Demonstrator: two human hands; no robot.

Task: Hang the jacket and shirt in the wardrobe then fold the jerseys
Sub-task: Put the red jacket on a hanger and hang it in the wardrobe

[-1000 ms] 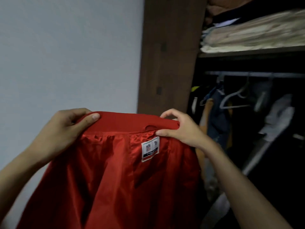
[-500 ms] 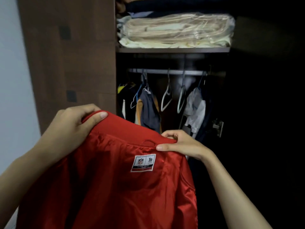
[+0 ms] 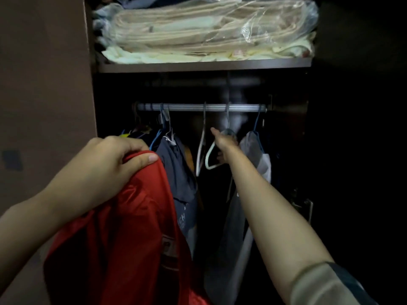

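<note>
This is a home, most likely a bedroom, seen at an open dark wooden wardrobe (image 3: 46, 89). At twelve o'clock a shelf (image 3: 204, 66) carries folded bedding in clear plastic (image 3: 209, 31). Below it a metal rail (image 3: 198, 107) holds everyday clothes on hangers: a navy garment (image 3: 178, 168) at about eleven o'clock, a pale one (image 3: 255, 150) at one o'clock, and an empty white hanger (image 3: 209, 159) between them. The interior is dim.
</note>
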